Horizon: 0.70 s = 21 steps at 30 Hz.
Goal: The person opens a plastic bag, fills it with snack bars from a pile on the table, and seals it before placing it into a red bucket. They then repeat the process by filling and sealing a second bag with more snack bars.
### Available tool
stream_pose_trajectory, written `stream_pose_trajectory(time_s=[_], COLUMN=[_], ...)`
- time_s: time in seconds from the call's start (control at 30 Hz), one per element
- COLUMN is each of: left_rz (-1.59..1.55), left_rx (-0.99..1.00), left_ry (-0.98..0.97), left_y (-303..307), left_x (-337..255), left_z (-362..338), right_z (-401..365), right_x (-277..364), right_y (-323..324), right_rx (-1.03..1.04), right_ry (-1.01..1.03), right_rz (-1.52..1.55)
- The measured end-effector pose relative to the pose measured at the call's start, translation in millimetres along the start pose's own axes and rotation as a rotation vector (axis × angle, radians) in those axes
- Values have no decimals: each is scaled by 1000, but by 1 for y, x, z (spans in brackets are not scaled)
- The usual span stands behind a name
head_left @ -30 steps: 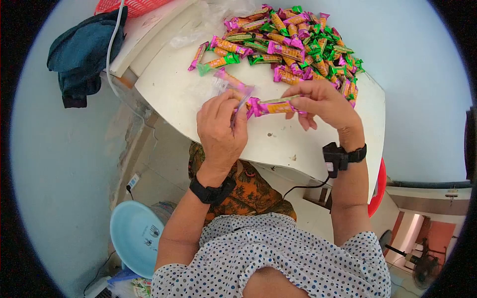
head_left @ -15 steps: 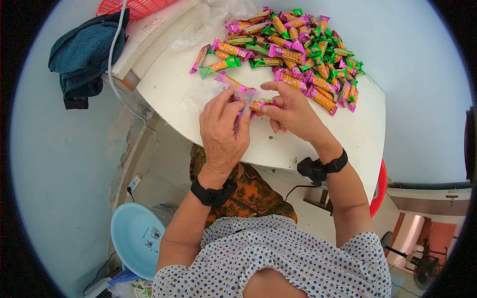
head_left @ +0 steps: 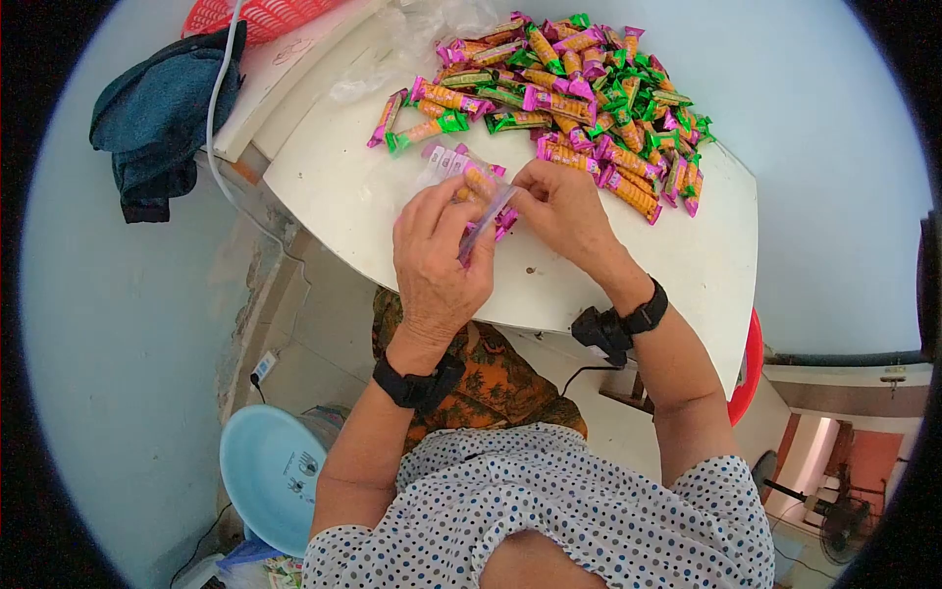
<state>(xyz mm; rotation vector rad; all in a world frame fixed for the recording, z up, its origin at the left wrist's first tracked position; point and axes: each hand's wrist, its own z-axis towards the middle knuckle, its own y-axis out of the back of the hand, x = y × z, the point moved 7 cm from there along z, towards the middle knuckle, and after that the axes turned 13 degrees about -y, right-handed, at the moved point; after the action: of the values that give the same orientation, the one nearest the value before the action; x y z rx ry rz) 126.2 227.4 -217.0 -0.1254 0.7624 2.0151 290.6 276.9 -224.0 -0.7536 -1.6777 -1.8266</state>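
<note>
A clear plastic bag (head_left: 489, 218) lies over the near left part of the table, its mouth facing right. My left hand (head_left: 437, 257) grips it near the mouth, fingers curled over the top and thumb at the edge. Inside the bag show pink-ended snack packets (head_left: 478, 179), partly hidden by my left hand. My right hand (head_left: 569, 218) is closed in a pinch on the upper corner of the bag's mouth. Beyond both hands is a large heap of snack packets (head_left: 564, 105) with pink or green ends. One green-ended packet (head_left: 427, 132) lies just past the bag.
The white table (head_left: 677, 265) has a curved near edge. Crumpled clear plastic (head_left: 402, 59) lies at its back left, beside a dark cloth (head_left: 162, 128) and a red basket (head_left: 260, 18). On the floor at left stands a light blue basin (head_left: 260, 471); a fan (head_left: 842, 528) is at right.
My right hand held a packet at the bag's mouth; that packet has gone into the bag. Its fingers now pinch the bag's edge instead. My left hand has kept its hold.
</note>
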Motion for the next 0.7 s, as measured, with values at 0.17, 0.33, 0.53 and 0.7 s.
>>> stream_pose_trajectory(time_s=[0.17, 0.33, 0.53, 0.7], left_rz=[12, 46, 236, 232], left_rx=[14, 137, 161, 144], left_ry=[-8, -11, -69, -102], left_y=[-3, -4, -8, -4], left_x=[1, -16, -16, -18], left_z=[-2, 8, 2, -5], right_z=[-5, -8, -10, -18], right_x=[9, 8, 6, 6], right_y=[4, 8, 4, 0], right_rx=[-56, -26, -59, -15], right_ry=[119, 134, 207, 324], right_rz=[-147, -212, -121, -210])
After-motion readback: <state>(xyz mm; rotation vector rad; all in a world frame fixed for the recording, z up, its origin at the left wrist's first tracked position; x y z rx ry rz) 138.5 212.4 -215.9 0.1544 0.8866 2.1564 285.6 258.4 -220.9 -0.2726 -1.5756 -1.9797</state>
